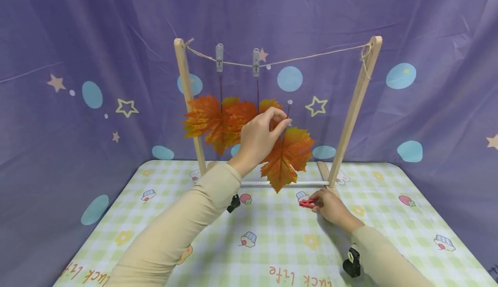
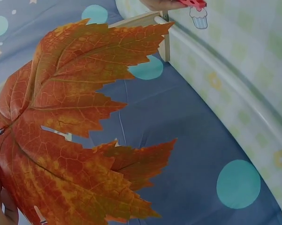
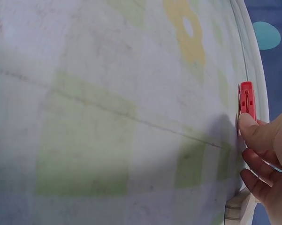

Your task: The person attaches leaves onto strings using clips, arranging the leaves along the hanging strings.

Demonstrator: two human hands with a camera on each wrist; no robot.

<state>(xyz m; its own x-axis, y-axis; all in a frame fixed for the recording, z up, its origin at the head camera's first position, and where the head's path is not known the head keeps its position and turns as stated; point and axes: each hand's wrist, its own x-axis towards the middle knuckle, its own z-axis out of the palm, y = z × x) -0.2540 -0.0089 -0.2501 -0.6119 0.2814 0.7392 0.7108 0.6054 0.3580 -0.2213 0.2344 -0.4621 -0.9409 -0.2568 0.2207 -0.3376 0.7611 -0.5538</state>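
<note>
My left hand (image 1: 261,135) pinches the thin dark stem of an orange maple leaf (image 1: 285,159), which hangs below the fingers in front of the string. In the left wrist view that leaf (image 2: 80,108) fills much of the picture. A red clothespin (image 1: 307,203) is held between thumb and fingers of my right hand (image 1: 330,205), low over the table by the right post's foot. The right wrist view shows the clothespin (image 3: 247,98) beyond the thumb tip. Two more leaves, one of them a leaf (image 1: 208,120) at left, hang by their stems from grey clothespins (image 1: 219,58).
A twine line (image 1: 319,55) sags between two wooden posts, the left post (image 1: 186,84) and the right post (image 1: 354,114). A white rod (image 1: 256,183) joins them low down. The table (image 1: 280,235) has a checked cloth; a purple curtain (image 1: 428,32) hangs behind.
</note>
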